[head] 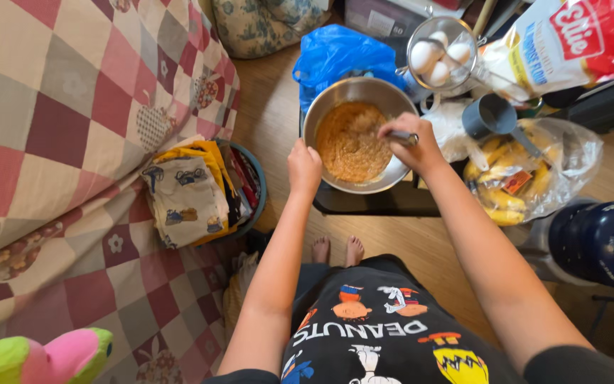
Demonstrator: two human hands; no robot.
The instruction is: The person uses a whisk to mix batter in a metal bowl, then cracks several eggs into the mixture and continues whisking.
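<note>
Steel mixing bowl [321,117] full of orange-brown batter [350,142] sits on a small dark table [371,203], right between the person's two hands. Left hand [304,168] is curled onto the near-left rim, gripping it. Right hand [413,142] hangs over the right rim, closed tight around a metal utensil handle [403,136] that dips toward the batter. Bananas in a clear bag [516,178] lie just beside the bowl, with a grey measuring cup [488,115] close by.
</note>
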